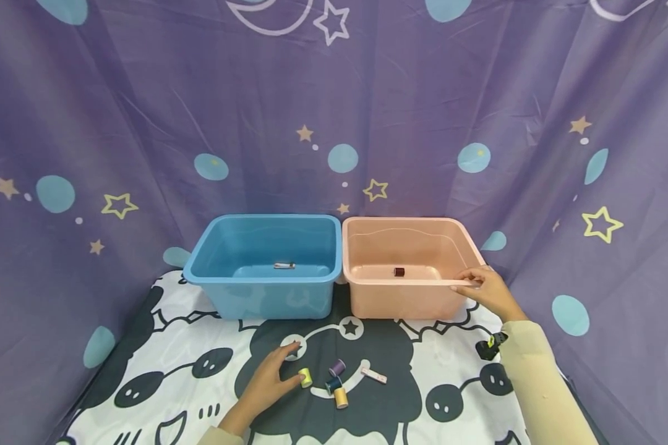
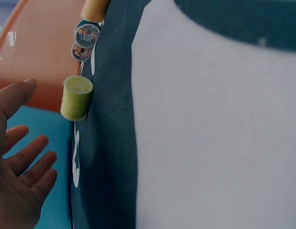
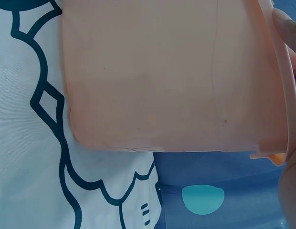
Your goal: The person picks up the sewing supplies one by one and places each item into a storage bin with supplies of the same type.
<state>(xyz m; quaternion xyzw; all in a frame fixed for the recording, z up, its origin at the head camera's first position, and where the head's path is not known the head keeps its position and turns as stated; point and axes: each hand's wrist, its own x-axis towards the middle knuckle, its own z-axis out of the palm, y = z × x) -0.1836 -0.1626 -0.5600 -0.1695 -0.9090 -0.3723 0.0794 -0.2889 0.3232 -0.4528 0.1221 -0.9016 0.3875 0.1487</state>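
Note:
My left hand [image 1: 267, 381] is spread over the cloth, thumb close to a yellow-green thread spool [image 1: 305, 377]; the left wrist view shows a gap between that spool [image 2: 76, 99] and the thumb. Just right of it lie a purple spool [image 1: 337, 368], a dark blue spool [image 1: 333, 385] and a yellow-orange spool [image 1: 341, 398]. A small pale pink strip [image 1: 374, 375] lies beyond them. My right hand [image 1: 490, 290] pinches the front right rim of a peach tub [image 1: 406, 300], thumb outside and fingers over the edge. Inside this tub lies a dark red spool [image 1: 399, 272].
A blue tub [image 1: 273, 300] stands left of the peach one, holding a small whitish item [image 1: 284, 266]. Behind both hangs a purple curtain [image 1: 412, 123]. A small black object [image 1: 488, 348] shows beside the right sleeve. The patterned cloth [image 1: 200, 334] covers the surface.

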